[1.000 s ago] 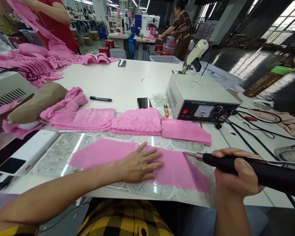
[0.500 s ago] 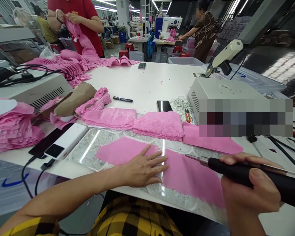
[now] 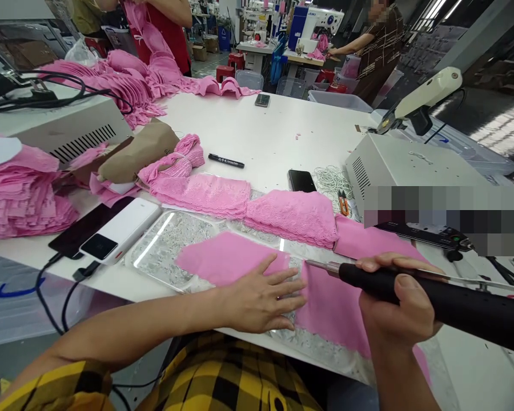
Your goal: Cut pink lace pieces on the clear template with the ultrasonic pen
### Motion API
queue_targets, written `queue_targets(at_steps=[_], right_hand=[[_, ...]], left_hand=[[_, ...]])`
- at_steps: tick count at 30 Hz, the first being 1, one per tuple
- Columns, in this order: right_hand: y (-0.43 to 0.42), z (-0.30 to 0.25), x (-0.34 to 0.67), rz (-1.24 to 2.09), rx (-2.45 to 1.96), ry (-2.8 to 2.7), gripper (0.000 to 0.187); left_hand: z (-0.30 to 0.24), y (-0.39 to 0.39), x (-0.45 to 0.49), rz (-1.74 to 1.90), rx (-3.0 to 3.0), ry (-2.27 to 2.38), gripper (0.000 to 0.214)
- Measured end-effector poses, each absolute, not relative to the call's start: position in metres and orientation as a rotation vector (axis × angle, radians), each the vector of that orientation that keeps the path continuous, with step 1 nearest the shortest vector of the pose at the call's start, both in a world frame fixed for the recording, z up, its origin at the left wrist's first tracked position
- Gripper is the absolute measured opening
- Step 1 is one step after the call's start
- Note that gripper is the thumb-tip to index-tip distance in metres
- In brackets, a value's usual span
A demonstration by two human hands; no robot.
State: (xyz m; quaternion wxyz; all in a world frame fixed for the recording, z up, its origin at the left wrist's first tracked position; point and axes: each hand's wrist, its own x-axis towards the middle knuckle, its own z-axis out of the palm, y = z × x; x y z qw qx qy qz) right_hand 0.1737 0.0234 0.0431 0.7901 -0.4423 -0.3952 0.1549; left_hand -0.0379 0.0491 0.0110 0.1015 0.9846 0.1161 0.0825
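My left hand [image 3: 261,294] lies flat with fingers spread over the right end of a pink fabric piece [image 3: 223,257], its fingertips reaching the left edge of a second pink piece [image 3: 332,308]. In my right hand [image 3: 400,308] is a thick black-handled tool [image 3: 448,311] with a slim metal tip. That tip meets the upper left corner of the second piece; whether it presses on the cloth, I cannot tell. Under both pieces is a clear, patterned sheet [image 3: 160,262]. Just beyond lie stacked pink textured pieces [image 3: 291,217] and a smooth pink piece [image 3: 377,237].
To the left are a white power bank [image 3: 122,228], a dark phone [image 3: 83,231] and a pink fabric pile [image 3: 21,194]. Beyond the stacks lie a marker [image 3: 226,161], another phone [image 3: 302,181] and orange snips [image 3: 343,202]. A grey box [image 3: 411,165] stands right. Two people work farther back.
The tool tip has moved left along the second piece's top edge to its corner. My left hand stays flat in about the same place on the cloth. The view has shifted slightly.
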Motion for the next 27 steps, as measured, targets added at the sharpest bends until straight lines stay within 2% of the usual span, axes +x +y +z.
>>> queue_targets(at_steps=[12,27], right_hand=[[0.023,0.043,0.175,0.357,-0.951,-0.849,0.013],[0.004,0.041,0.181,0.489,-0.901,-0.923,0.015]], left_hand=[[0.015,0.05,-0.039,0.147,2.934,0.33,0.05],[0.003,0.02,-0.055,0.405,2.919,0.322,0.047]])
